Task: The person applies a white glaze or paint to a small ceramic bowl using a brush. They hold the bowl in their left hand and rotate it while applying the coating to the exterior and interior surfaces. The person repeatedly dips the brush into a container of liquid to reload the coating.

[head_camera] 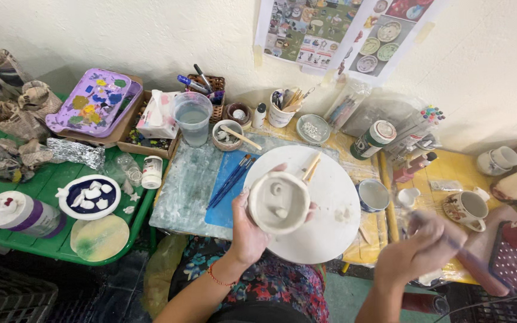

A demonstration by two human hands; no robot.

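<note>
The left hand [248, 230] is curled around a pale, unglazed clay cup [279, 202] (its mouth faces the camera, small lumps inside), held above the near edge of a white round board [330, 209]. To its right, past the board's rim, the right hand [417, 254] closes around a blurred brush [459, 248] over the yellow table [450, 173], mugs crowding near.

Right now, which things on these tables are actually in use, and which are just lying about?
In use:
left hand holding the white clay cup
right hand, blurred, gripping a brush
round white turntable under the cup

Lying about:
blue brushes on the blue mat
water cup
purple palette
painted mug
white glue bottle
</note>
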